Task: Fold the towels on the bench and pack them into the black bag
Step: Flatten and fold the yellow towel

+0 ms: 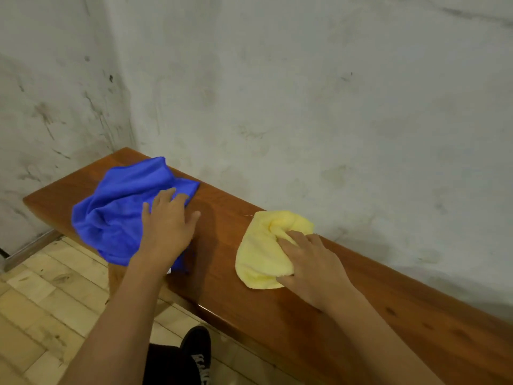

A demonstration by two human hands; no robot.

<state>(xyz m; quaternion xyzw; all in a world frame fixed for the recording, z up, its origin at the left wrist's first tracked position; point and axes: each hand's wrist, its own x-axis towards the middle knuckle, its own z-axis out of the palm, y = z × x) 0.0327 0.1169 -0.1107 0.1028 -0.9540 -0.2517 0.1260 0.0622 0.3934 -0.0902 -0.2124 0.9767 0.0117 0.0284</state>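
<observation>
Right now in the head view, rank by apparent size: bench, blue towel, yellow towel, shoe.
1. bench
2. blue towel
3. yellow towel
4. shoe, cut off by the frame edge and nearer the camera, so its rank is unsure.

Both forearms bare to the lower frame edge, with no sleeves, watch or rings visible on the left hand (pixel 166 226) or right hand (pixel 311 262); below, black trousers (pixel 163 365) and a black shoe (pixel 198 354) with white lettering.

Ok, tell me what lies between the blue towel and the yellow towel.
Head view: only bare bench wood separates the blue towel from the yellow towel.
</observation>
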